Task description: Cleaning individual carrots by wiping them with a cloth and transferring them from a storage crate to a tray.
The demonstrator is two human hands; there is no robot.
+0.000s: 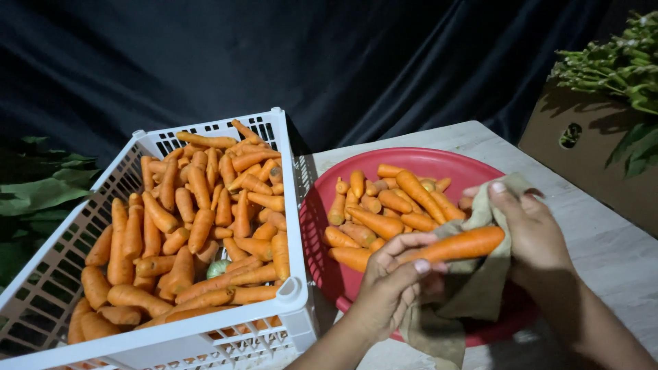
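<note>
Two hands over red basin point(322, 205): left hand point(387, 288) pinches carrot point(456, 245), right hand point(531, 226) grips olive cloth point(473, 291). Loose pinch; carrot may slip into basin.

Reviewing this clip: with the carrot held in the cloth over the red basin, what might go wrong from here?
The carrot is pinched near one end by the left hand, so it may slip into the red basin. The cloth hangs loosely under the right hand and might snag the carrots below. The white crate is piled close to its rim, so a knock might spill some.
</note>
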